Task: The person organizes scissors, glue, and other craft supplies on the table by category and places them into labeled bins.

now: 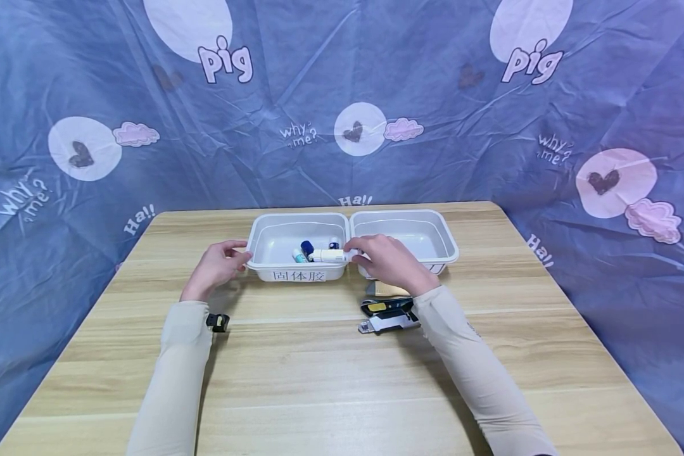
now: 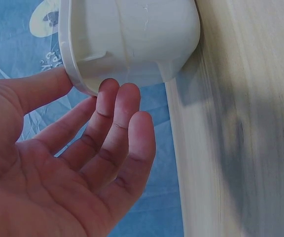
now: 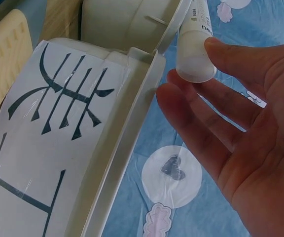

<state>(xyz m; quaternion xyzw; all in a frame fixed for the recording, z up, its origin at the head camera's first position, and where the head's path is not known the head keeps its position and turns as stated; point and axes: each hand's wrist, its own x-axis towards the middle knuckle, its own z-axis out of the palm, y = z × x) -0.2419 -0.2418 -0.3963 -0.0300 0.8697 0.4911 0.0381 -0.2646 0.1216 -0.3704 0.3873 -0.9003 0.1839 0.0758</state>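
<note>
Between thumb and fingertips my right hand pinches a white glue stick over the front right of the left plastic bin. In the right wrist view the glue stick points away, its rounded end at my fingers. Inside that bin are a dark blue glue stick, a teal and white one and a blue-capped one. My left hand holds the bin's left rim, the thumb and index fingertips on it. The left wrist view shows the other fingers loosely bent beside the wall.
A second white bin adjoins the first on the right; each has a front label. Before it lie a white and black utility knife, a black and yellow one and a tan-handled item, partly under my right arm. A blue curtain hangs behind.
</note>
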